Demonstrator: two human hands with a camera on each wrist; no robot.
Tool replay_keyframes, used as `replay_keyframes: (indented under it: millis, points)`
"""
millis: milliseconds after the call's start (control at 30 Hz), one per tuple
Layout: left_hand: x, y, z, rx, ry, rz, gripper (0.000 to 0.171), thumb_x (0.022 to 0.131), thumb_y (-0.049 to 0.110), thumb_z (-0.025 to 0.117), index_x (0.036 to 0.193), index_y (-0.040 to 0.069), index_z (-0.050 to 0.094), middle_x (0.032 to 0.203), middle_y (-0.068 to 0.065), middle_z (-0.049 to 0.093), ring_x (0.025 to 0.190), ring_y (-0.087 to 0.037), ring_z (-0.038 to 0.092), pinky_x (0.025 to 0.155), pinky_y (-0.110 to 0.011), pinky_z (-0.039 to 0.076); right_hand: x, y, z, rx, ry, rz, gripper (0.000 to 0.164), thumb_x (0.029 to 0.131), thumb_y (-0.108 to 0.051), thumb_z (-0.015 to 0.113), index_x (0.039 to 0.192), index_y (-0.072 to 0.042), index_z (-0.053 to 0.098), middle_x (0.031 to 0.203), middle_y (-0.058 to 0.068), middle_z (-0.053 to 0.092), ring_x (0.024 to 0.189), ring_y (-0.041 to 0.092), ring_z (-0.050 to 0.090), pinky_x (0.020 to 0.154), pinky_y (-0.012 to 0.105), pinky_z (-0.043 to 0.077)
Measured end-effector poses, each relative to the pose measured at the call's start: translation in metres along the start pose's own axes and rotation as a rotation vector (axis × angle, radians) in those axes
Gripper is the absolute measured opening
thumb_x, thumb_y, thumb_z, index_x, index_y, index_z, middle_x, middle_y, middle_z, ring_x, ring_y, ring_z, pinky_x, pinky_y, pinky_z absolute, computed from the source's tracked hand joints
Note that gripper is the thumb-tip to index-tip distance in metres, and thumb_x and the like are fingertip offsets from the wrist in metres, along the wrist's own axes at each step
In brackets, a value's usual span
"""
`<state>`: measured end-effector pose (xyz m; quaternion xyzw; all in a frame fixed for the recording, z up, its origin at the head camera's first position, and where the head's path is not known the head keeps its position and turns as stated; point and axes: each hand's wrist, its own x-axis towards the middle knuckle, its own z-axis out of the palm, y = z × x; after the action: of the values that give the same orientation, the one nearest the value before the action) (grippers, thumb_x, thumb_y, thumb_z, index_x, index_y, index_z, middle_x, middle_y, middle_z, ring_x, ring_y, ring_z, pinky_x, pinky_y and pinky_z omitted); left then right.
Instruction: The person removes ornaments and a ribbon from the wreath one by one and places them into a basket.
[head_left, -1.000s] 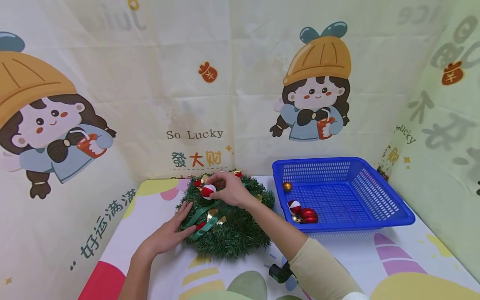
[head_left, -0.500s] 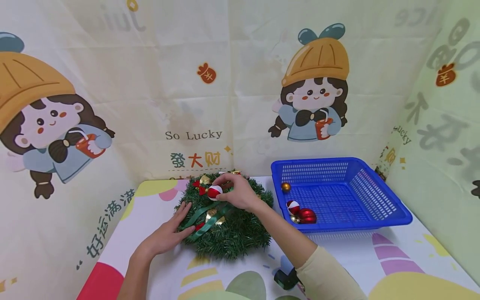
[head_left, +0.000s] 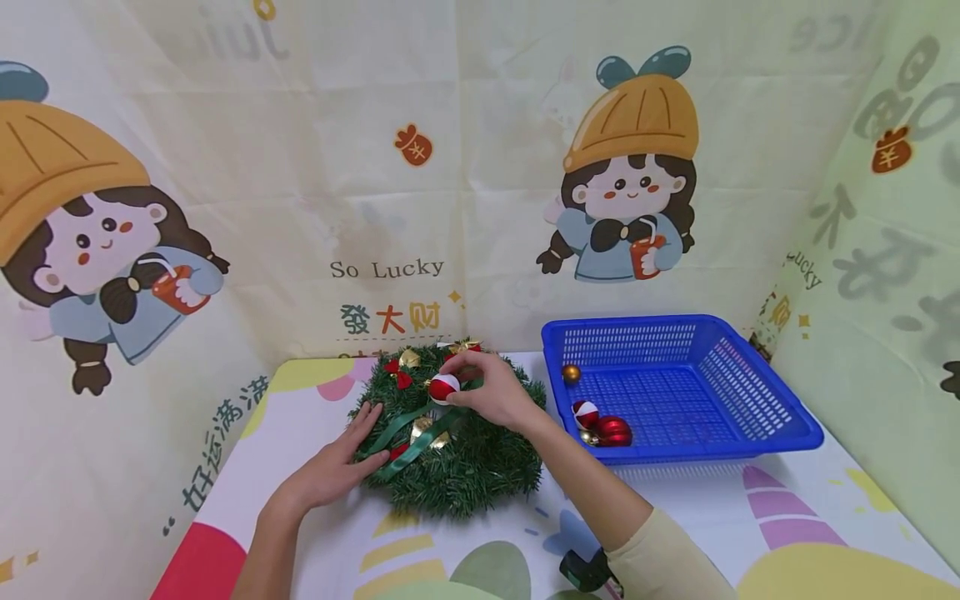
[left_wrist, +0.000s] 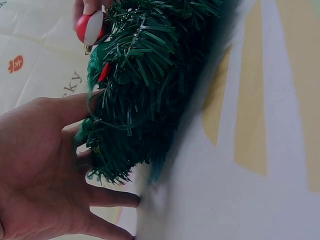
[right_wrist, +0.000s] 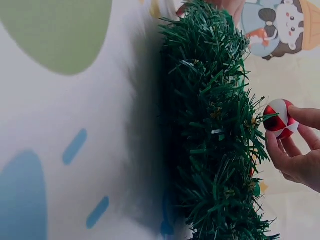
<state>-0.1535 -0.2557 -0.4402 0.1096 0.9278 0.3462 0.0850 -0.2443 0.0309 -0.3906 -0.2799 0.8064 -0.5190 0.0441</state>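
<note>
A green Christmas wreath (head_left: 480, 475) with gold and red bows and a green ribbon (head_left: 397, 429) lies on the table. My right hand (head_left: 491, 390) pinches a red and white Christmas bauble (head_left: 444, 387) between thumb and fingers, just above the wreath's middle. In the right wrist view the bauble (right_wrist: 280, 119) is beside the wreath's needles, its gold cap out of sight there. My left hand (head_left: 333, 468) rests on the wreath's left edge with fingers spread. The left wrist view shows these fingers (left_wrist: 112, 197) straight along the greenery.
To the right stands a blue plastic basket (head_left: 806, 433). In its left side lie a gold bauble (head_left: 572, 374), a red and white bauble (head_left: 586, 414), a red bauble (head_left: 615, 432) and a small pale gold one. A printed cloth wall (head_left: 495, 233) rises behind the table.
My right hand has moved a little to the right across the wreath with the bauble, uncovering a red bow. The left hand has stayed in place.
</note>
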Motion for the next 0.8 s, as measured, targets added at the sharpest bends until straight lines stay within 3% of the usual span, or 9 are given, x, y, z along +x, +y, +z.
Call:
replay_keyframes:
  millis: [800]
  points:
    - [0.001,0.001,-0.001,-0.005,-0.005,-0.001,0.085,0.106,0.047,0.056,0.169,0.013,0.011,0.176,-0.018,-0.002,0.159,-0.049,0.005,0.121,-0.074,0.018,-0.031,0.012,-0.021,0.086,0.043,0.015,0.032,0.091,-0.009,0.08,0.121,-0.015,0.073,0.124,0.007,0.071,0.114,0.029,0.068,0.088,0.037,0.057]
